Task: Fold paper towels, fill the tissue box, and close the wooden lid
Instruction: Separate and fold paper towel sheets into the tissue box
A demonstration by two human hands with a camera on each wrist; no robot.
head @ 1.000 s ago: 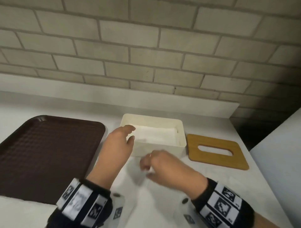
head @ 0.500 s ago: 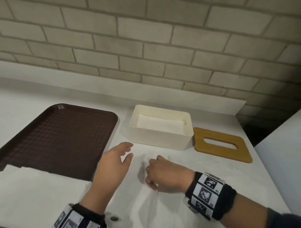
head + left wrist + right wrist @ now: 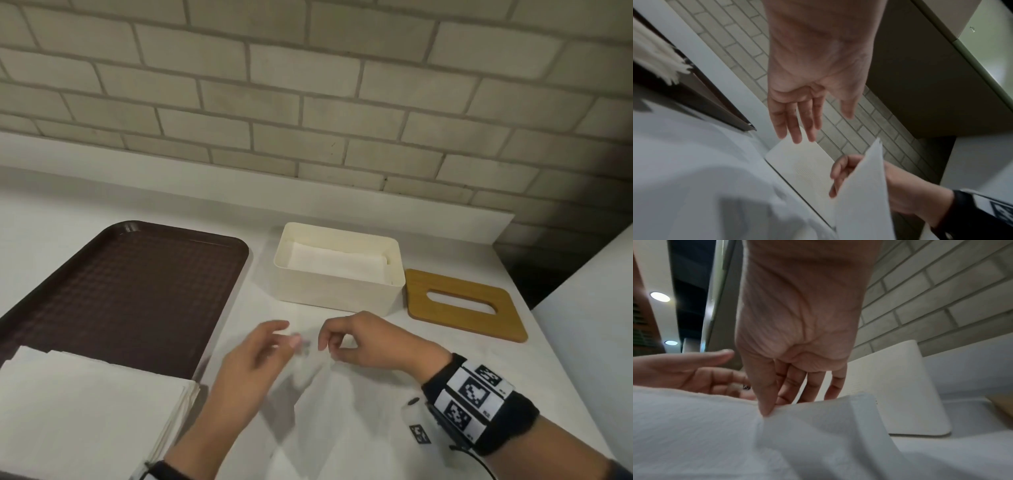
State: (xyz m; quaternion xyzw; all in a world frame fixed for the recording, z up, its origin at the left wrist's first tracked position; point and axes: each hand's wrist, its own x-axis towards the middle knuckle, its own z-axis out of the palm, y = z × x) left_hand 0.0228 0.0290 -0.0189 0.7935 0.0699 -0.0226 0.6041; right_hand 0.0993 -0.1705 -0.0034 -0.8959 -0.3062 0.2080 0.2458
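An open cream tissue box stands at the back of the counter with a folded white towel inside. The wooden lid with its slot lies flat just right of the box. A loose paper towel sheet lies on the counter in front of the box. My right hand pinches its far edge between thumb and fingers and lifts it, seen as a raised sheet in the left wrist view. My left hand hovers just left of it, fingers straight, holding nothing.
A dark brown tray lies left of the box. A stack of white paper towels sits on its near end. A brick wall runs behind the counter, and a white surface rises at the right.
Both hands have drawn back from the box toward me. My right hand has raised the sheet's edge off the counter, and my left hand has closed in beside it.
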